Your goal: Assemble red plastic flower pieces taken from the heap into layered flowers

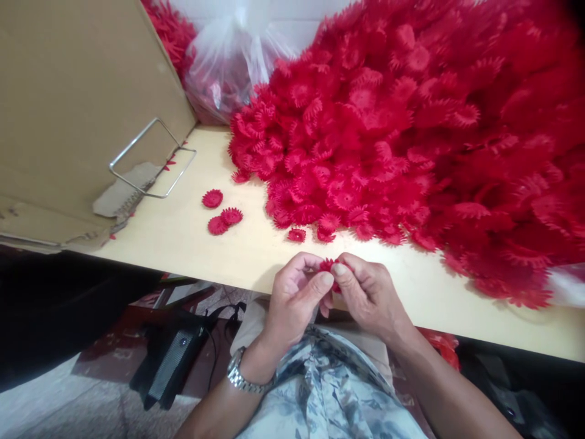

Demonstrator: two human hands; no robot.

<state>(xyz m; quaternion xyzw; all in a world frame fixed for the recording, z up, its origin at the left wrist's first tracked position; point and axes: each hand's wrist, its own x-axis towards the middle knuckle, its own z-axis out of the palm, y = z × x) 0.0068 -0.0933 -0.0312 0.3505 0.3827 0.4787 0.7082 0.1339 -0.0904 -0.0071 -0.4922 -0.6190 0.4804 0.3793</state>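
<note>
My left hand (299,292) and my right hand (365,291) meet at the front edge of the table. Between their thumbs and fingertips they pinch one small red artificial flower (327,264) with a toothed rim, largely covered by the fingers. Just beyond my hands a single red flower piece (297,235) lies flat on the table. Farther left rest a loose red flower piece (212,198) and two overlapping ones (231,216). A great heap of red flower pieces (347,171) spreads across the back and right of the table.
A large cardboard box (82,110) stands at the left, with a bent metal wire frame (171,195) against it. Behind the heap sits a tied clear plastic bag (228,61) with red contents. The pale tabletop (183,244) ends just before my lap. A black device (169,360) is below.
</note>
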